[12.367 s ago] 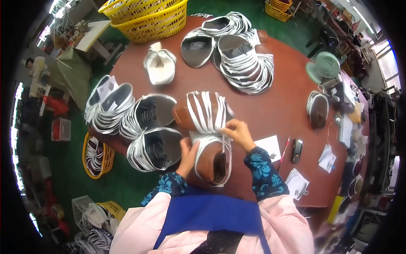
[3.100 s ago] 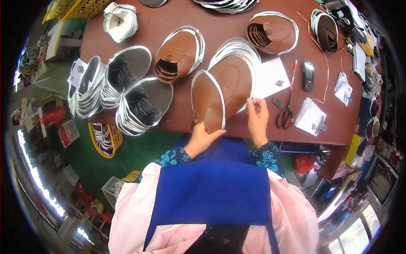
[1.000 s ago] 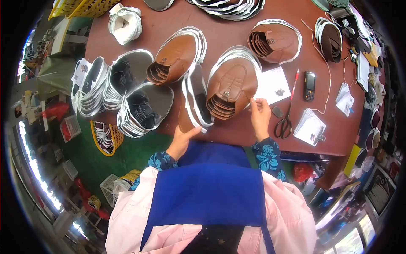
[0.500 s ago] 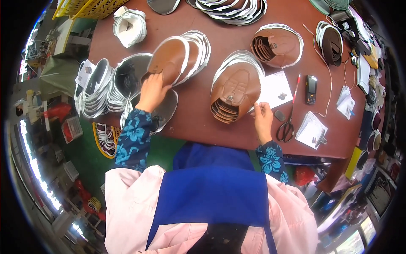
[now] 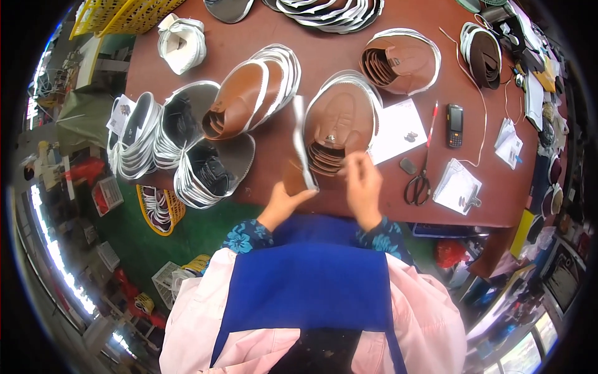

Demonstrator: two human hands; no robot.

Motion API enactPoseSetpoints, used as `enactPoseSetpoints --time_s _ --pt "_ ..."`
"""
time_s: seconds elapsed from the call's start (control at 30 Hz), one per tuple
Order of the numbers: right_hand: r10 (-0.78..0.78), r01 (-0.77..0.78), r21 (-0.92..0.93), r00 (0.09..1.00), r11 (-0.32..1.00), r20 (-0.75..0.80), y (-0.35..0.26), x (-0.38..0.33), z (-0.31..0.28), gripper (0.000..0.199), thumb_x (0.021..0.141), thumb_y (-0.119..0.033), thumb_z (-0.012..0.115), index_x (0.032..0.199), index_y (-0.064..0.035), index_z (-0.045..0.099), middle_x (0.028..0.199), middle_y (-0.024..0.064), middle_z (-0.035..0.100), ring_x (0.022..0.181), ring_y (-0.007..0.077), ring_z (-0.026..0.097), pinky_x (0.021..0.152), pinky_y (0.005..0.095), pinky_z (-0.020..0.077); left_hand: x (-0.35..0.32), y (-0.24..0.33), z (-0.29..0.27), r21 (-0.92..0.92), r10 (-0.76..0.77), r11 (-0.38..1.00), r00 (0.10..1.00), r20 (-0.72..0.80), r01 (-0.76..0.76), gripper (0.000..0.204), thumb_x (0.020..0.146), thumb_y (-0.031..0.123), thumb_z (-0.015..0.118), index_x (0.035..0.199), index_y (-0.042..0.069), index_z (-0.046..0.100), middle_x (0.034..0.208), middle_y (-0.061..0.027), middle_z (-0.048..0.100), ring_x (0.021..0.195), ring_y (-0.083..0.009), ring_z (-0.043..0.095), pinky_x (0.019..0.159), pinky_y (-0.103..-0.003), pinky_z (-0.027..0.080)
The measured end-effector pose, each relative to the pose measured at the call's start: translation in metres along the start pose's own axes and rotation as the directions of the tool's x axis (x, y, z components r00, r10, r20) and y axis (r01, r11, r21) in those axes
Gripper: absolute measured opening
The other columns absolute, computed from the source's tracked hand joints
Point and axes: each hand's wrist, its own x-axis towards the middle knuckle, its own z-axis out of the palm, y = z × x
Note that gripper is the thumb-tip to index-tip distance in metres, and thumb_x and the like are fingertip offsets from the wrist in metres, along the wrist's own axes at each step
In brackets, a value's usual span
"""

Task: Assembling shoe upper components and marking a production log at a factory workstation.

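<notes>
My left hand [image 5: 285,201] grips a brown leather shoe upper [image 5: 299,146] by its lower end. That upper stands nearly on edge, blurred, its pale lining toward the stack beside it. My right hand [image 5: 364,190] is at the near end of the middle stack of brown shoe uppers [image 5: 339,118], fingers curled toward the thumb and partly smeared; anything between them is too small to make out. Left of the held piece lies another stack of brown uppers [image 5: 240,93], tilted, with white edges. Black uppers [image 5: 215,171] lie bundled in front of it.
More brown uppers [image 5: 405,62] sit farther back, near a white paper sheet [image 5: 398,129]. To the right are scissors [image 5: 417,187], a handheld scanner [image 5: 455,124] and clipped papers [image 5: 458,187]. A white bundle [image 5: 182,47] and yellow basket [image 5: 118,15] occupy the far left.
My left hand has come away from the left brown stack, moving right and nearer me with one upper. My right hand has shifted left to the middle stack's near end.
</notes>
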Motion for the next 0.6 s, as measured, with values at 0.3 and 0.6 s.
enactPoseSetpoints --time_s 0.3,0.6 --pt "0.006 -0.037 -0.337 0.996 0.941 -0.093 0.037 0.055 -0.029 0.024 0.092 -0.022 0.071 0.086 -0.0008 0.064 0.072 0.0096 0.065 0.062 0.0181 0.061 0.060 0.0331 0.0497 -0.001 0.006 0.009 -0.230 -0.098 0.970 0.994 -0.043 0.086 0.032 0.088 0.005 0.076 0.118 0.001 0.065 0.109 -0.0036 0.069 0.101 -0.0124 0.064 0.093 -0.030 0.051" --pt "0.109 -0.137 -0.085 0.956 0.987 -0.273 0.051 0.050 -0.028 0.028 0.093 -0.023 0.072 0.106 0.0004 0.061 0.086 0.0058 0.064 0.070 0.0115 0.057 0.063 0.0270 0.0481 -0.013 0.017 0.014 -0.385 -0.098 0.923 0.974 -0.206 0.011 0.038 0.092 0.013 0.072 0.125 -0.001 0.061 0.116 -0.0065 0.067 0.106 -0.0144 0.063 0.095 -0.031 0.048"
